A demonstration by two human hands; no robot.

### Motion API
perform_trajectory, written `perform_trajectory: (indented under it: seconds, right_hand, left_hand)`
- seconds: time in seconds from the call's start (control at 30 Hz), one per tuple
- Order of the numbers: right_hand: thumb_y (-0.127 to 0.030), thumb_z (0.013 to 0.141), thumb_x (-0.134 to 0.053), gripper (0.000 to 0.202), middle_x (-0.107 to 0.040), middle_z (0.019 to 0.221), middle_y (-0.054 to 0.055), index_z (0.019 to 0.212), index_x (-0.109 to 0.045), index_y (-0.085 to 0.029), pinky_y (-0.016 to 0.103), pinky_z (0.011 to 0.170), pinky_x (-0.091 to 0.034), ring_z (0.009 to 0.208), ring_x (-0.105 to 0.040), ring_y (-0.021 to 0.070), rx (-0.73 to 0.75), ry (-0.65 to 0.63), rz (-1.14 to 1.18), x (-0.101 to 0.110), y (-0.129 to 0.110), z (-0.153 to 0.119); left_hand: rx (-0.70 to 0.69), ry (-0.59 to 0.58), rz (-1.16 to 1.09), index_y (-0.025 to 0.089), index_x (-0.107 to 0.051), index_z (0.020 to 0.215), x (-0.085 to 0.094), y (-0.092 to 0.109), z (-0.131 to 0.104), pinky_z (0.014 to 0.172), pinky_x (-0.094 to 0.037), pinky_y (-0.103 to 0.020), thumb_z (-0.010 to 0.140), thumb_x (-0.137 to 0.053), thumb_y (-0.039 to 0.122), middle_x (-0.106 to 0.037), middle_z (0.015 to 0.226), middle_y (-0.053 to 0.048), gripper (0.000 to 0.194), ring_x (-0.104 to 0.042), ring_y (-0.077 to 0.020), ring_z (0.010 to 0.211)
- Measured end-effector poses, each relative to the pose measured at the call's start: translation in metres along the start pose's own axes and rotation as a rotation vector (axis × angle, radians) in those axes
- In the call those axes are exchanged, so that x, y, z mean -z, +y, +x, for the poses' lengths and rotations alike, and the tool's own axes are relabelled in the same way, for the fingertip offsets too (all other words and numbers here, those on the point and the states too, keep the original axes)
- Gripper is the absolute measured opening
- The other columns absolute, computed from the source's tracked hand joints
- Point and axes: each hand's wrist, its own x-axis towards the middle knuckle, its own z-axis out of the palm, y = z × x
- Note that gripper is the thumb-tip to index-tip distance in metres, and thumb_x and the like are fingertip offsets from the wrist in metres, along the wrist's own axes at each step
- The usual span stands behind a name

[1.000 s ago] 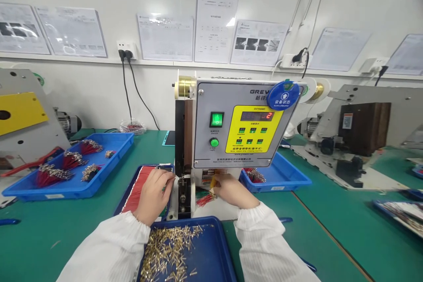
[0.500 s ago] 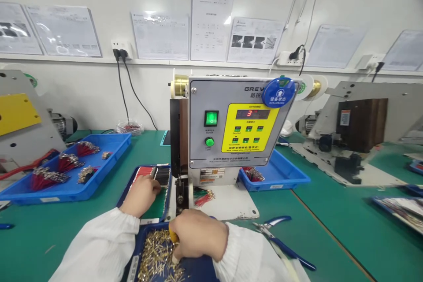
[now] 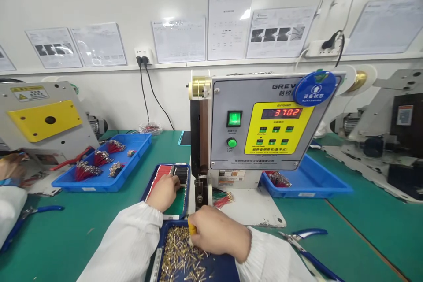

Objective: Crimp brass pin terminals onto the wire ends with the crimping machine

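My left hand (image 3: 165, 191) rests on a small blue tray (image 3: 145, 194) of sorted wires. Red wires (image 3: 161, 176) lie beside it, and its curled fingers touch the bundle of black wires (image 3: 181, 173); the fingertips are partly hidden. A green patch (image 3: 178, 200) shows below the black wires. My right hand (image 3: 216, 233), with a yellow finger cover (image 3: 191, 228), is closed over a dark blue tray (image 3: 221, 269) of loose gold-coloured metal pins (image 3: 181, 253). What its fingers pinch, if anything, is hidden. Just behind it stands the crimping machine (image 3: 220, 141).
Blue-handled pliers (image 3: 307, 246) lie at the right. Several wire bundles fill a blue bin (image 3: 132, 172) at left; another bin (image 3: 317, 185) stands behind the machine. Red-and-green wires (image 3: 224, 198) lie on the machine base. At far left a co-worker's hand (image 3: 9, 169) shows.
The view has swung left, so the scene sits further right and a co-worker's hand appears. My right hand is slightly higher relative to the pin tray. The left stays at the wires.
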Motion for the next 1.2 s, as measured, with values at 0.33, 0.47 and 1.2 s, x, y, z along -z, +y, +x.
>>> perform_trajectory:
  seconds: [0.33,0.47,1.2]
  right_hand:
    - [-0.022,0.069,-0.067,0.010,-0.058,0.055,-0.005,0.067,-0.059,-0.017,0.016,0.040,-0.040,0.043,-0.051,0.0083,-0.100,0.000,1.040,0.022,0.026,0.003]
    - [-0.025,0.066,-0.071,0.014,-0.059,0.056,-0.005,0.073,-0.062,-0.016,0.016,0.044,-0.042,0.046,-0.053,0.0075,-0.117,0.152,1.167,0.035,0.038,-0.001]
    - [-0.044,0.072,-0.069,0.031,-0.057,0.054,-0.002,0.073,-0.057,-0.016,0.020,0.042,-0.034,0.041,-0.046,0.0089,-0.109,0.539,1.117,0.010,0.053,0.025]
  left_hand:
    - [0.002,0.164,0.038,0.018,-0.070,0.079,-0.007,-0.003,0.014,0.074,-0.042,-0.034,0.087,-0.046,0.013,-0.064,0.081,-0.009,0.025,-0.058,-0.0225,0.080]
    - [-0.001,0.141,0.070,0.018,-0.067,0.071,-0.012,-0.005,0.018,0.074,-0.042,-0.035,0.084,-0.047,0.012,-0.062,0.079,-0.009,0.024,-0.056,-0.0235,0.080]
    - [-0.362,0.588,-0.236,0.018,-0.056,0.096,0.013,0.047,-0.012,0.082,-0.043,-0.032,0.095,-0.043,0.014,-0.058,0.093,-0.005,0.013,-0.050,-0.0178,0.092]
